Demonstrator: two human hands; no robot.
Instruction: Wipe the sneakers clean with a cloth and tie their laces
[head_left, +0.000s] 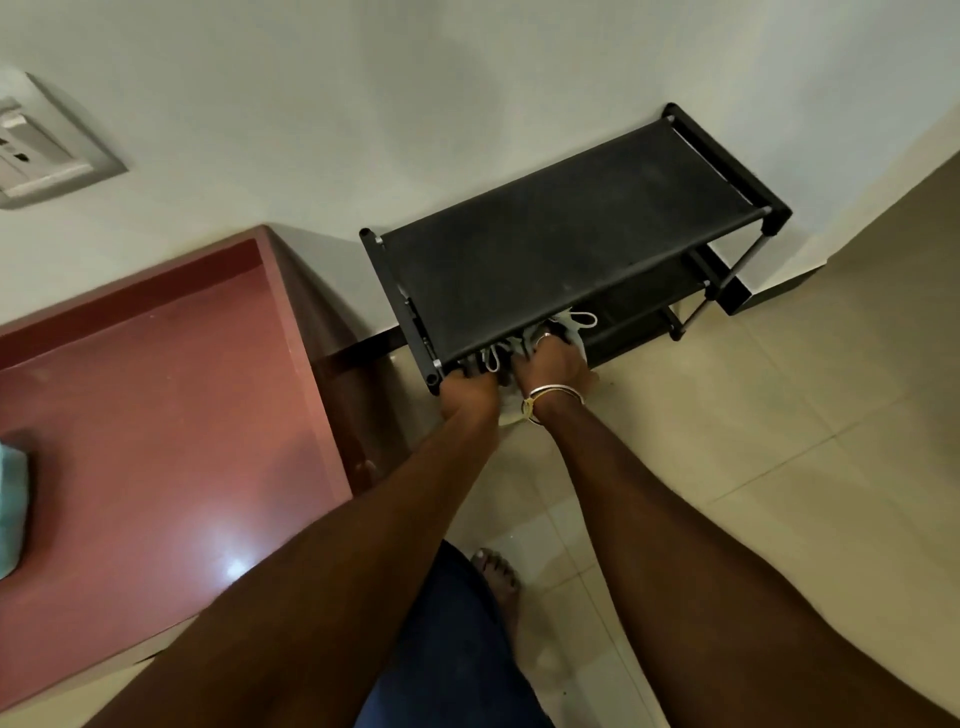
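By the white wall (467, 104), left hand (470, 392) and right hand (553, 369) grip sneakers (574, 331) in a black rack (545, 234) on tiles (779, 415).

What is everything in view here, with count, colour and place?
shoe rack: one, black, against the white wall.
sneakers: seemingly two, pale, white laces, under the rack's top tier.
counter: one, reddish, left of the rack.
socket plate: one, grey-white, wall, upper left.
teal object: one, counter's left edge, cut off.
floor: beige tiles.
bangles: silver and gold, right wrist.
left hand: seemingly grips a sneaker.
right hand: grips the other.
foot: one, bare, on the floor.
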